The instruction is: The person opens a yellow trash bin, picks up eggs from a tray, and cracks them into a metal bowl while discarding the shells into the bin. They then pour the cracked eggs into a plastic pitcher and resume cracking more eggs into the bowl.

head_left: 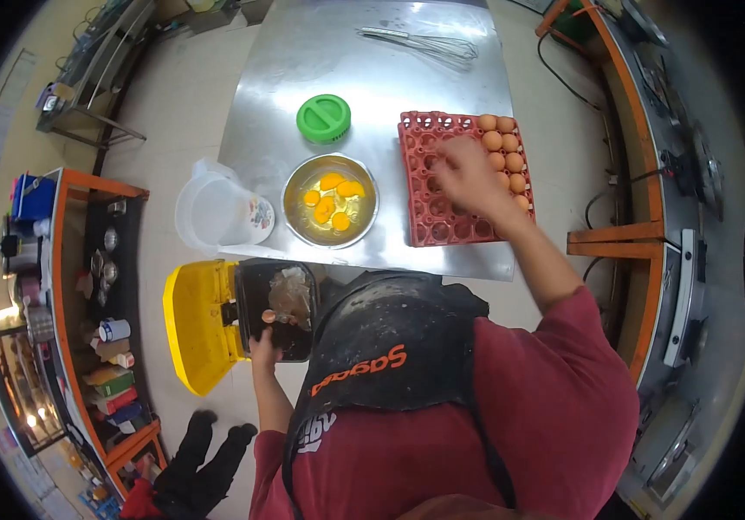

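Observation:
My right hand (468,176) is over the red egg tray (424,232), its fingers curled together; whatever they may hold is hidden. Brown eggs (493,141) fill the tray's right-hand columns, while cups on its left side are bare. My left hand (264,348) is low at the mouth of the open bin (255,290), fingers stretched out. Just beyond its fingertips is a piece of eggshell (268,317). On the table, a metal bowl (288,212) contains several whole yolks (325,208) in clear egg white.
Beside the bowl stand a clear plastic jug (208,212) and a green lid (323,119). A whisk (424,45) lies at the far end of the steel table (303,52). The bin's yellow lid (186,325) hangs open. Another person's legs (208,459) show lower left.

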Motion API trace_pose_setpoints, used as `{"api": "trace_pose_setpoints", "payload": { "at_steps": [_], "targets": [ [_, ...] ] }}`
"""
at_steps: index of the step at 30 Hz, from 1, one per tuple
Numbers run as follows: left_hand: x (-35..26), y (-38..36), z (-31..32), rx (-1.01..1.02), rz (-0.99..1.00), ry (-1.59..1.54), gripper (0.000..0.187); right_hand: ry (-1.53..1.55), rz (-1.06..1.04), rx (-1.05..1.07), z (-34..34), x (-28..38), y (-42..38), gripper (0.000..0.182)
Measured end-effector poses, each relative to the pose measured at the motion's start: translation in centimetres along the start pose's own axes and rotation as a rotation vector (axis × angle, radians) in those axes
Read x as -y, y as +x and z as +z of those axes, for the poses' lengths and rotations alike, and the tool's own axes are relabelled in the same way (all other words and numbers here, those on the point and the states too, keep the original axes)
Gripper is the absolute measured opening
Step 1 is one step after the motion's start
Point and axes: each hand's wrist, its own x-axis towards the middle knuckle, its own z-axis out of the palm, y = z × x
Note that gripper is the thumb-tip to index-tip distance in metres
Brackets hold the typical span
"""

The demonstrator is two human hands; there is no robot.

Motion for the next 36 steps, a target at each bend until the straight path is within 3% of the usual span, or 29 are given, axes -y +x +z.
{"api": "trace_pose_setpoints", "payload": {
  "at_steps": [2, 4, 5, 7, 9, 13, 15, 19, 22, 25, 28, 29, 31, 34, 35, 36],
  "targets": [
    [4.7, 6.3, -0.5, -0.153, 0.438, 0.593, 0.050, -0.364, 0.117, -0.116, -2.0, -9.6, 1.2, 0.036],
    [-2.3, 0.6, 2.7, -0.061, 0.512, 0.556, 0.042, -0.480, 0.340, -0.108, -4.3, -12.1, 3.0, 0.040],
    [-6.4, -3.0, 4.4, -0.013, 0.547, 0.536, 0.038, -0.485, 0.349, -0.028, -4.4, -14.0, 3.8, 0.041],
    [-11.8, -7.1, 8.1, 0.170, 0.830, 0.434, 0.034, -0.495, 0.357, 0.128, -3.9, -17.5, 5.5, 0.043],
    [-18.8, -14.2, 11.9, 0.331, 0.902, 0.510, 0.033, -0.424, 0.454, 0.340, -5.0, -16.7, 7.3, 0.044],
    [-25.1, -18.6, 21.1, 0.557, 1.352, 0.571, 0.039, -0.511, 0.499, 0.603, -5.0, -18.1, 9.9, 0.053],
    [-27.1, -20.1, 26.4, 0.575, 1.504, 0.698, 0.050, -0.584, 0.409, 0.592, -4.8, -18.2, 10.0, 0.050],
    [-28.2, -20.4, 34.3, 0.492, 1.570, 0.934, 0.062, -0.550, 0.342, 0.347, -5.9, -16.9, 8.0, 0.045],
    [-28.4, -21.6, 36.6, 0.402, 1.653, 1.019, 0.061, -0.112, 0.443, 0.106, -7.3, -15.5, 5.2, 0.045],
    [-28.8, -21.4, 38.1, 0.396, 1.691, 1.097, 0.060, 0.678, 0.629, -0.055, -6.5, -15.2, 1.2, 0.046],
    [-28.5, -20.6, 39.0, 0.390, 1.770, 1.040, 0.057, 1.178, 0.731, -0.095, -5.2, -12.7, -2.4, 0.041],
    [-28.3, -20.4, 39.1, 0.385, 1.805, 1.000, 0.057, 1.185, 0.690, -0.088, -4.9, -11.9, -3.7, 0.040],
    [-28.2, -20.6, 38.8, 0.590, 1.561, 0.683, 0.053, 1.194, 0.598, -0.082, -4.4, -10.5, -5.5, 0.040],
    [-28.5, -21.3, 37.8, 1.008, 1.016, 0.317, 0.046, 0.765, 0.322, -0.452, -2.7, -7.1, -6.1, 0.038],
    [-28.6, -21.7, 37.5, 1.148, 0.798, 0.208, 0.043, 0.714, 0.243, -0.475, -0.9, -7.8, -6.6, 0.041],
    [-28.4, -21.4, 37.4, 1.160, 0.814, 0.206, 0.042, 0.542, 0.182, -0.447, -1.1, -7.2, -6.8, 0.041]
  ]
}}
